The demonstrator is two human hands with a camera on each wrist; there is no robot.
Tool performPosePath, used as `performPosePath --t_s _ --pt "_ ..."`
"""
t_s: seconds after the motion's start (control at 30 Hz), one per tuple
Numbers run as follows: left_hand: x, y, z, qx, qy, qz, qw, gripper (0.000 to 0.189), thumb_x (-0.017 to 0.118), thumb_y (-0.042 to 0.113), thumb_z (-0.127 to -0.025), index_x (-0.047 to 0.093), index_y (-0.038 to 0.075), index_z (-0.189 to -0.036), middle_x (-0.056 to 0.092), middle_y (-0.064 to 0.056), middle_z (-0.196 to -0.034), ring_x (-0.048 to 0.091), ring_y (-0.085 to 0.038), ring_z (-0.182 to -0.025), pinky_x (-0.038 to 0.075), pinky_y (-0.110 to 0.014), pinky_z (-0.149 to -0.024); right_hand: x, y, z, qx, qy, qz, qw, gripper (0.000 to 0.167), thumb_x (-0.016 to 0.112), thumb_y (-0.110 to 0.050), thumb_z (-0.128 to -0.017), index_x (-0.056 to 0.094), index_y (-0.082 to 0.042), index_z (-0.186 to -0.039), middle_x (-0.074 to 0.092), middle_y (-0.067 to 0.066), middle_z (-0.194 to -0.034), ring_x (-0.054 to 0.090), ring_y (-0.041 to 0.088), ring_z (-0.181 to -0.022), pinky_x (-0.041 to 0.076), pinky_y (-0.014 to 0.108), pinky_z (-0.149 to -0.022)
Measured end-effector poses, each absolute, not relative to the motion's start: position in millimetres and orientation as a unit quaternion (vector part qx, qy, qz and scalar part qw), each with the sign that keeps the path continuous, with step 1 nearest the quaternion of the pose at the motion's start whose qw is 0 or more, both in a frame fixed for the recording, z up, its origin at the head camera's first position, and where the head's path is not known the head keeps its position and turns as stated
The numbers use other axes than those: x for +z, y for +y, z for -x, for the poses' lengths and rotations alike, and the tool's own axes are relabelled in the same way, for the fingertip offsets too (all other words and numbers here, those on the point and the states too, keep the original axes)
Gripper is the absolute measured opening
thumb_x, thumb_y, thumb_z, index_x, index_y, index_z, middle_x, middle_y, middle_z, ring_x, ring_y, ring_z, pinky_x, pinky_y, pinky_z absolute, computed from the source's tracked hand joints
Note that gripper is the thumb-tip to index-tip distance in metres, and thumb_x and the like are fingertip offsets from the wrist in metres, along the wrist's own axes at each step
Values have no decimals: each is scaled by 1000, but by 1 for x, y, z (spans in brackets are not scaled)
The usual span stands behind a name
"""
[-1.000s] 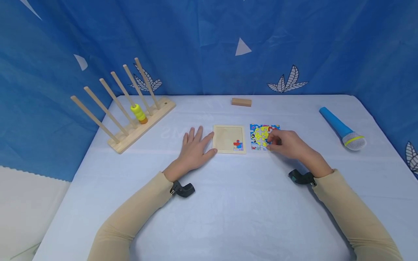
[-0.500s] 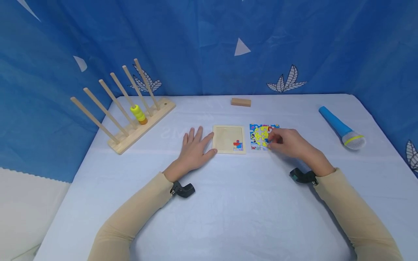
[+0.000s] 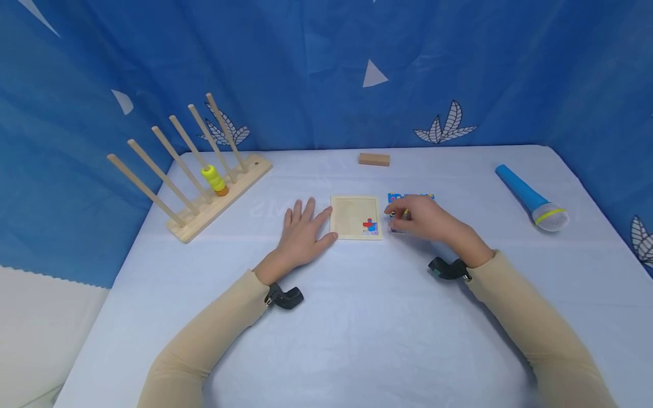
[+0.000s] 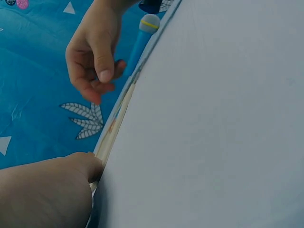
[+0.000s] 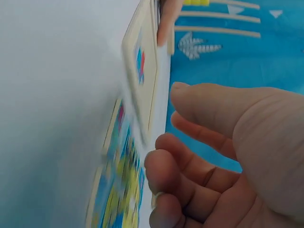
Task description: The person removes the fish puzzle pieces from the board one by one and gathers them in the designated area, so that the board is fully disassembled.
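Note:
A shallow wooden puzzle tray [image 3: 352, 215] lies mid-table, with a few red, blue and purple puzzle pieces [image 3: 371, 227] in its lower right corner. My left hand [image 3: 301, 233] rests spread on the cloth, thumb and index finger at the tray's left edge. Just right of the tray is a colourful jigsaw puzzle [image 3: 394, 197], mostly covered by my right hand [image 3: 425, 218] above it. In the right wrist view, the thumb and loosely bent fingers of that hand [image 5: 213, 156] stand apart, and no piece shows between them. The jigsaw [image 5: 121, 190] there is blurred.
At the back left stands a wooden peg rack [image 3: 224, 198], with yellow and orange beads [image 3: 214, 180] on one peg. A small wooden block [image 3: 374, 160] lies behind the tray. Off to the right is a blue toy microphone [image 3: 530, 197]. A blue curtain [image 3: 316, 73] hangs behind the table.
My right hand has moved left from the jigsaw's right side to over its left part, close to the tray. The gap between its thumb and index finger looks wider. My left hand stays put.

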State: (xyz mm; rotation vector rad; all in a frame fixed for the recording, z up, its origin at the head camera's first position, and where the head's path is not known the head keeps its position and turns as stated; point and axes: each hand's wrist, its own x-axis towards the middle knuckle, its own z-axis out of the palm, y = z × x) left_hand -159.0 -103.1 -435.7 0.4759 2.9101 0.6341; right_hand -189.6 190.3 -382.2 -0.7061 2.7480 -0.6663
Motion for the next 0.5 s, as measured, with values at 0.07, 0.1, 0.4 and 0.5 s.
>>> performPosePath --t_s 0.07,0.1,0.4,0.5 --pt "-436 -103 158 211 963 -157 64 68 54 50 -100 39 19 -159 14 -24 -170 0 -49 -158 2 -67 -124 -382 179 192 -224 933 255 118 33 76 -13 -89 72 -4 -121 71 7 -94 57 17 -75 48 30 -70" --pt "-436 -103 158 211 963 -157 65 68 54 50 -100 39 19 -159 14 -24 -170 0 -49 -158 2 -67 -124 -382 174 192 -227 931 262 119 33 77 -13 -89 73 -4 -121 72 7 -96 57 17 -75 49 30 -69" --pt "-435 -101 159 214 961 -161 64 68 54 50 -100 39 19 -159 14 -24 -170 0 -49 -157 3 -68 -124 -389 151 194 -222 923 284 131 31 83 -16 -84 77 -8 -113 67 7 -95 54 19 -83 47 30 -71" --pt "-435 -102 159 212 962 -160 64 68 54 50 -100 38 20 -159 13 -24 -170 0 -49 -158 2 -67 -124 -390 151 193 -222 923 287 130 31 84 -15 -83 77 -7 -112 69 7 -97 54 19 -82 47 29 -72"
